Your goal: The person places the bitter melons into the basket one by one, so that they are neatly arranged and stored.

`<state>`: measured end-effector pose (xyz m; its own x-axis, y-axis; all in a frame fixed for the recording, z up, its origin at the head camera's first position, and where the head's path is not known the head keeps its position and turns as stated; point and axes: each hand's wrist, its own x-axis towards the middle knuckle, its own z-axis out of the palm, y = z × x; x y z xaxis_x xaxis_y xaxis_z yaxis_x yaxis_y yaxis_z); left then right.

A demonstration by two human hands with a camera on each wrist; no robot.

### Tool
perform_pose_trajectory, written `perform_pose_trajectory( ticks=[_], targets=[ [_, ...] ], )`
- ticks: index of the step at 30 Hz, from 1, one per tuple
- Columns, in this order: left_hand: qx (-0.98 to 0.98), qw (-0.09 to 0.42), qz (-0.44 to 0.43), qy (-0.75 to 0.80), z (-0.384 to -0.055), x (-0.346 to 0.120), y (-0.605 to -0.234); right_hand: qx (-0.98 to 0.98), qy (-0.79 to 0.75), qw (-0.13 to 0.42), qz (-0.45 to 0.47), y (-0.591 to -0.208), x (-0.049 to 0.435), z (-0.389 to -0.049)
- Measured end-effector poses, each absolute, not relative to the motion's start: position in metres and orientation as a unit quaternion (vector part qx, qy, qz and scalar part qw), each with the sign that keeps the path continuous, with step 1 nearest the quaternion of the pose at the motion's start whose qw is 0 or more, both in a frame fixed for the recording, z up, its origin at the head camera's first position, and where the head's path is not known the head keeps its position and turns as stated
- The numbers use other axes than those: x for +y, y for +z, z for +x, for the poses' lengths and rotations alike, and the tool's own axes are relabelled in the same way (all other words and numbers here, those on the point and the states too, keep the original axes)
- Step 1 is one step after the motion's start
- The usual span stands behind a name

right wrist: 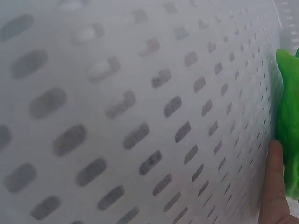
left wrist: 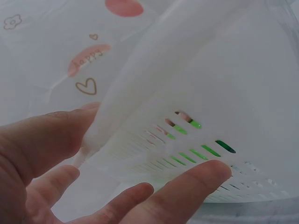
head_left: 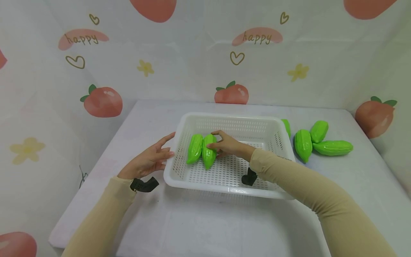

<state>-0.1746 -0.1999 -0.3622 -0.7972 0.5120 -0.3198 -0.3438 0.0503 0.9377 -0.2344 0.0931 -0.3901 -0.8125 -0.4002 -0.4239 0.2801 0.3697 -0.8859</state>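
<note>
A white perforated plastic basket (head_left: 228, 190) stands on the table. In it, towards the left end, two glossy green ridged pods lie side by side: a left pod (head_left: 194, 149) and a right pod (head_left: 209, 151). My right hand (head_left: 229, 145) reaches into the basket and holds the right pod between thumb and fingers. Only part of a green pod (right wrist: 289, 121) shows at the edge of the right wrist view, with a finger against it. My left hand (head_left: 148, 159) touches the basket's left side from outside, its fingers fairly straight. Through the slots in the left wrist view, green shows behind the wall.
Right of the basket several more green pods lie on the table, among them a long pod (head_left: 333, 147) and an upright-pointing pod (head_left: 303, 144). One pod (head_left: 287, 127) is partly hidden by the basket rim. A printed cloth (head_left: 192, 53) hangs behind the table.
</note>
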Motion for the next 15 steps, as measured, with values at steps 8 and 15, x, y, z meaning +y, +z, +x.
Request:
perform_pose_trajectory(
  ticks=[8,15],
  targets=[
    [0.655,0.311,0.064,0.686,-0.1743,-0.2003,-0.3619,0.789,-0.534,0.298,-0.054,-0.3876,0.0939,-0.2332],
    [0.645,0.315,0.068,0.693,-0.1734,-0.2002,-0.3615,0.795,-0.525,0.299,-0.055,-0.3893,0.0957,-0.2346]
  ],
)
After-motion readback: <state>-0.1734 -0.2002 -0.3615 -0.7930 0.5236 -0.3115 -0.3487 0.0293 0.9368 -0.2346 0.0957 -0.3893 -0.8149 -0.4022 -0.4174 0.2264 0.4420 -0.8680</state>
